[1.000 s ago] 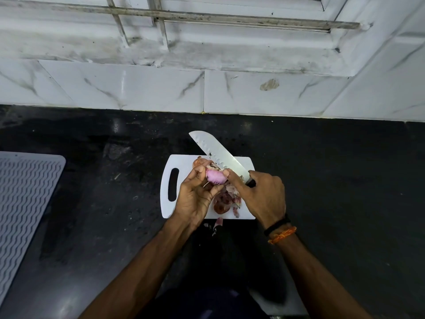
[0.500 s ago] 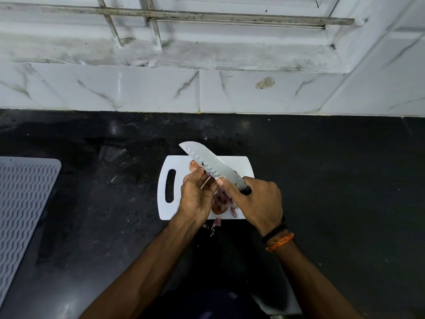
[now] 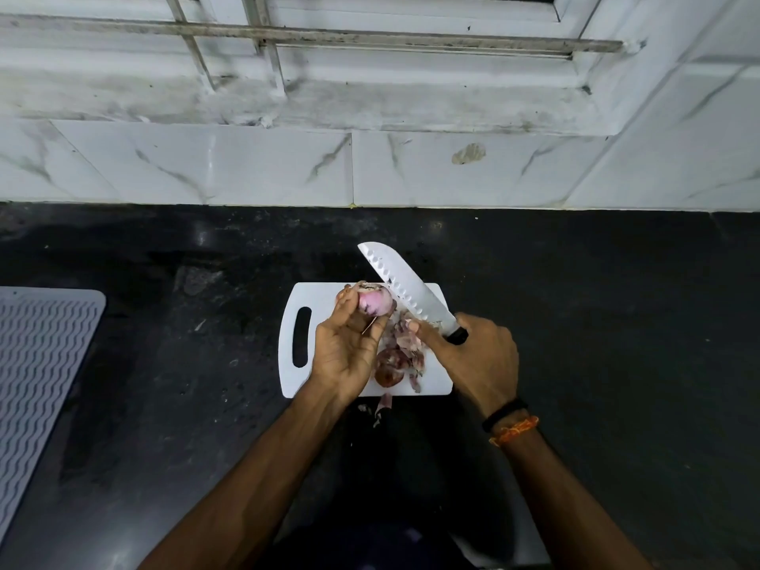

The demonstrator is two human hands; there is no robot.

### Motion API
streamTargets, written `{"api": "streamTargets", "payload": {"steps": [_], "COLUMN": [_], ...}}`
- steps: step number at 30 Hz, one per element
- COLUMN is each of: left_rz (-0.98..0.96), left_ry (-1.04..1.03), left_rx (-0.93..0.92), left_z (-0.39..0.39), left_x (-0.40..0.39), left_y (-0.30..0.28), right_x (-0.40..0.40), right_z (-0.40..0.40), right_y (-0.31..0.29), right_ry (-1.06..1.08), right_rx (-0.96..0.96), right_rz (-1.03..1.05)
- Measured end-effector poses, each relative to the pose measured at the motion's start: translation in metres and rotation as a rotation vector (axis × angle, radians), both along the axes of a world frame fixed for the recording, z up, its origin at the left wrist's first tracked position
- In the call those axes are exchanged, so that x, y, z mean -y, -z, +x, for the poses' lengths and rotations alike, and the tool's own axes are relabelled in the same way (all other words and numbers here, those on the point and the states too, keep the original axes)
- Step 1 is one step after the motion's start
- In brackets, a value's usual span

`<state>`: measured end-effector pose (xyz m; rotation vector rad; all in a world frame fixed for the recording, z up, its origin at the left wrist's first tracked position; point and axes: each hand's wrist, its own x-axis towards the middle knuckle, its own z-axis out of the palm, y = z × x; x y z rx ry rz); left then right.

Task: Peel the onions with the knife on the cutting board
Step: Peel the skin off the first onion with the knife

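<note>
Pink onion (image 3: 373,303) gripped in left hand (image 3: 347,355) over white board (image 3: 325,298), right hand (image 3: 479,362) clutching knife (image 3: 405,288), blade beside onion, peels (image 3: 401,355) on board

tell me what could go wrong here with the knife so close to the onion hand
1. The knife blade lies right beside the onion held in the left hand above the board; a slip could nick those fingers.
2. The right hand has its thumb stretched along the blade while pinching a strip of peel, so it may get cut.
3. Peels pile near the board's front edge; some already lie off it.
</note>
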<state>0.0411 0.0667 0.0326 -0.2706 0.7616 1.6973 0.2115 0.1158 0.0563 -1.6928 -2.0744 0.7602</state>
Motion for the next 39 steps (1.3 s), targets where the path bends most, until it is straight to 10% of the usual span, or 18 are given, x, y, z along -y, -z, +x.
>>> {"api": "streamTargets", "payload": {"steps": [23,39], "left_rz": [0.291,0.105], "left_ry": [0.201,0.167], "left_rx": [-0.224,-0.152], "left_z": [-0.004,-0.002], "left_x": [0.008,0.008], "left_y": [0.008,-0.004], "right_x": [0.012,0.007], "right_z": [-0.025,-0.019], "right_y": [-0.008,-0.008], "right_ry": [-0.043,-0.053], "right_rx": [-0.086,-0.120], "right_rz": [0.043,0.076]}}
